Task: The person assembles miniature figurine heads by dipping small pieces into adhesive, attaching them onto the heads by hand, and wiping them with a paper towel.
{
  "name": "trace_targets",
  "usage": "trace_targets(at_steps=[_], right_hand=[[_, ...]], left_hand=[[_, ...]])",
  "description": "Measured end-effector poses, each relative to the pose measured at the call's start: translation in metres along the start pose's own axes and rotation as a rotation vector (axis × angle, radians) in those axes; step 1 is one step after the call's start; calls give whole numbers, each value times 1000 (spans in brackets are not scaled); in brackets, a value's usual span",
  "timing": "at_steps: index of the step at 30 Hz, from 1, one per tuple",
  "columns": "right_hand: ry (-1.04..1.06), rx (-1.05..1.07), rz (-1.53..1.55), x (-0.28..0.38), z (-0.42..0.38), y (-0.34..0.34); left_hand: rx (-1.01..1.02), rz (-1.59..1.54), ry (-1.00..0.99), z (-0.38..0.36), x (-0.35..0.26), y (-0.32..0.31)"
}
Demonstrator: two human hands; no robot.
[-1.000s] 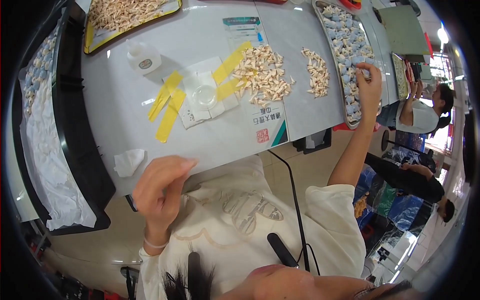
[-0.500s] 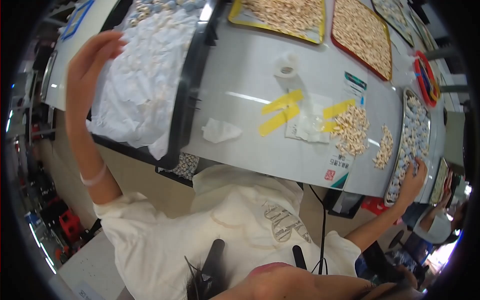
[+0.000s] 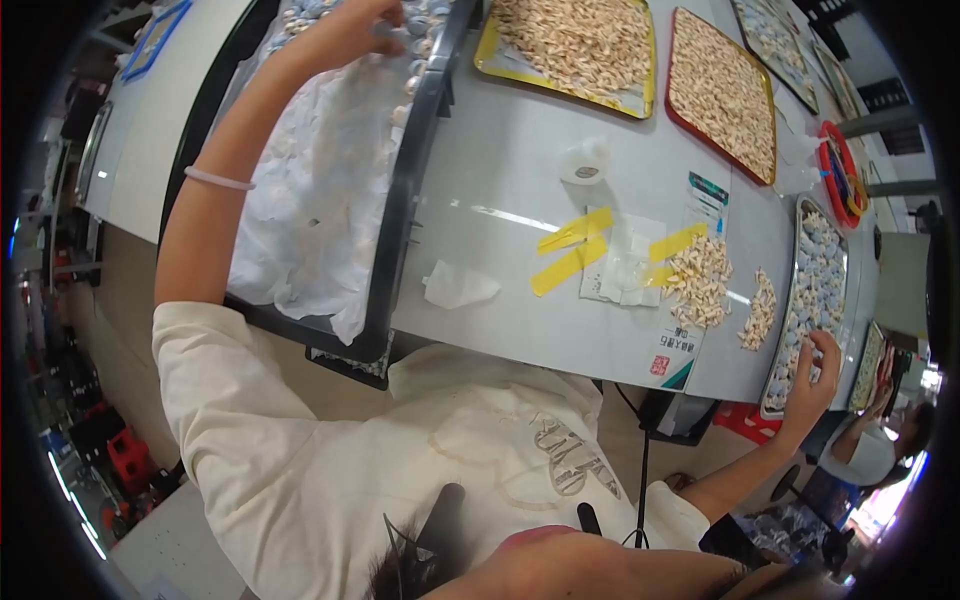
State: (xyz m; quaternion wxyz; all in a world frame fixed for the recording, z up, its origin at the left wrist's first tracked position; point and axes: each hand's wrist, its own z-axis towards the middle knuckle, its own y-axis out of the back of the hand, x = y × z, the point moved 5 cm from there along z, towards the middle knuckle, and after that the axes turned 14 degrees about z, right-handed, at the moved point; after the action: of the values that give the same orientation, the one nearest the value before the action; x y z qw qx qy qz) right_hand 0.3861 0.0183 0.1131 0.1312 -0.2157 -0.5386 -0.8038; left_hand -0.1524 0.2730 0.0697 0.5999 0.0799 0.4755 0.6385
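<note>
My left hand (image 3: 358, 32) reaches over the far part of a black tray (image 3: 388, 215). Its bent fingers are apart, just above small blue-and-white rounded pieces (image 3: 428, 12); no held piece shows. Crumpled white sheeting (image 3: 305, 215) covers much of that tray below my forearm. At the right, my right hand (image 3: 815, 385) is over the near end of a narrow metal tray (image 3: 768, 400) full of similar blue-grey and cream pieces (image 3: 820, 270). Thumb and fingers stand apart, with nothing visible between them.
Two piles of small beige pieces (image 3: 698, 285) lie near the metal tray. A yellow-rimmed tray (image 3: 482, 62) and a red-rimmed tray (image 3: 720, 165) hold more. Between are a white roll (image 3: 585, 162), yellow tape strips (image 3: 570, 265) and crumpled tissue (image 3: 460, 285). A person (image 3: 865, 450) sits far right.
My left hand has swung from the black tray's left side to its far right part, over the blue pieces. My right hand has lifted slightly off the metal tray's pieces, its fingers spreading.
</note>
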Motion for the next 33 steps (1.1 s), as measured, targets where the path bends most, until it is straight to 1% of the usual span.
trace_targets(at_steps=[2,4,6,7,8,9,10,12,14,16,18,19,20,21,22,23,24,25,27,29,31,33], right_hand=[[-58,-12,27,0,0,-1],[-16,-9,77,-1,4,-5],[18,34,48,9,12,-13],[53,37,40,15,15,-17],[91,44,35,19,18,-22],[84,52,77,23,20,-27],[76,61,126,25,22,-34],[84,117,175,25,26,-48],[19,151,176,20,29,-57],[-23,179,191,14,33,-62],[-149,230,180,2,34,-67],[-155,229,178,-1,34,-69],[-191,229,89,-6,34,-70],[-224,228,-2,-11,33,-70],[-225,229,-4,-11,33,-70],[-291,232,-95,-13,32,-70],[-353,231,-182,-15,32,-70],[-352,232,-177,-15,33,-71],[-338,218,-207,-14,32,-74],[-338,235,-177,-18,34,-77],[-336,255,-144,-26,36,-80],[-358,308,-43,-34,39,-82]], left_hand=[[411,865,656,-8,16,-3],[340,707,696,-16,19,3],[280,697,651,-30,22,13],[288,647,621,-32,13,17],[286,528,825,-32,-5,20],[299,329,829,-38,-13,27],[225,255,773,-34,-40,29],[97,375,753,-22,-111,25],[-43,241,773,-31,-160,20],[-4,-5,633,-37,-201,3],[-115,-282,507,-44,-236,-29],[-167,-414,509,-50,-251,-49],[-215,-548,514,-55,-261,-64],[-148,-671,452,-55,-266,-76],[-83,-790,389,-55,-271,-87],[-84,-790,392,-53,-273,-99],[-156,-835,432,-49,-272,-113],[-226,-879,473,-45,-271,-124],[-261,-909,642,-42,-269,-144],[-267,-1039,722,-29,-267,-163],[-280,-1170,724,-24,-259,-180],[-294,-1196,714,-21,-251,-194]])
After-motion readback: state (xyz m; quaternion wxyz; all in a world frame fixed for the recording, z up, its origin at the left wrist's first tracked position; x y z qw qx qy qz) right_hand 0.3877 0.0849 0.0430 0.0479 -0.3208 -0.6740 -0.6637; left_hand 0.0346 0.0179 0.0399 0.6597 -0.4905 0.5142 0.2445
